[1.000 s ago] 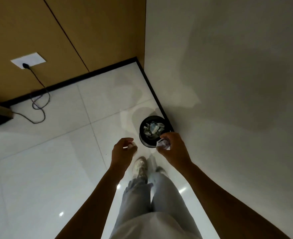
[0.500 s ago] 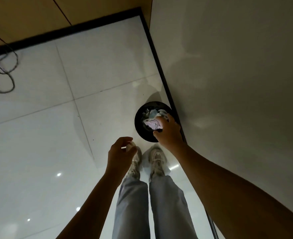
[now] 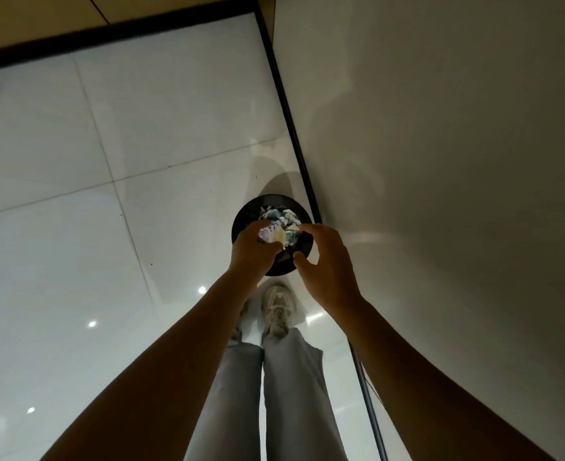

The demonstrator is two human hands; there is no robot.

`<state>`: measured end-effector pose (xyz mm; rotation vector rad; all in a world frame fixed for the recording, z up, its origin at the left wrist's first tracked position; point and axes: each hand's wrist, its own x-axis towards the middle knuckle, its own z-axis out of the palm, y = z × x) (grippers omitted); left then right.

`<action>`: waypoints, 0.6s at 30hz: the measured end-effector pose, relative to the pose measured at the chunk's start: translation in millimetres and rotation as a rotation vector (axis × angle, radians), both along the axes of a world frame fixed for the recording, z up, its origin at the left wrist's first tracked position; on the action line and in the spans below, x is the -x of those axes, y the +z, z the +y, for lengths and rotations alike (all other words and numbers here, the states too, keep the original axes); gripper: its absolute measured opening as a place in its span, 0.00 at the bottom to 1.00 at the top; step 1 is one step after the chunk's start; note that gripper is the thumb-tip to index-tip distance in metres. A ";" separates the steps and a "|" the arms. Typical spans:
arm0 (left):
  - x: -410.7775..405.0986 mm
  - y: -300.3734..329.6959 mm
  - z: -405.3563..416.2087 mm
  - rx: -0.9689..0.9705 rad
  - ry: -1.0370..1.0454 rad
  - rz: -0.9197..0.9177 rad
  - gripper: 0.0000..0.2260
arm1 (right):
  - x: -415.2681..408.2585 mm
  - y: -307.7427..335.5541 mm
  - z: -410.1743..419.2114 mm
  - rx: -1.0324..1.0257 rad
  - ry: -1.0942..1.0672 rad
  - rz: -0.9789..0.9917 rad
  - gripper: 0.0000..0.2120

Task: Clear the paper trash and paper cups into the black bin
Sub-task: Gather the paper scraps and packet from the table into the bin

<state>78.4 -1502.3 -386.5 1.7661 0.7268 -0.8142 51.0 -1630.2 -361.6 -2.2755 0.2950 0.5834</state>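
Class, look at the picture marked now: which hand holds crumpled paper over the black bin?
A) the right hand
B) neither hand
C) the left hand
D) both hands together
C: the left hand grips a crumpled paper above the black bin, while the right hand beside it holds nothing, its fingers loosely curved.

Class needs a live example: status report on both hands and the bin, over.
Left hand grips crumpled paper above the black bin. Right hand open, fingers loosely curled, holding nothing. Bin already holds paper; nothing blocking.

Left hand [image 3: 253, 252] fingers curled gripping; right hand [image 3: 326, 261] loosely spread.
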 end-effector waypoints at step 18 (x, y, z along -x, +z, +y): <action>129.8 214.9 164.4 0.138 0.772 -0.320 0.15 | 14.3 169.2 146.3 -0.234 0.531 -0.118 0.22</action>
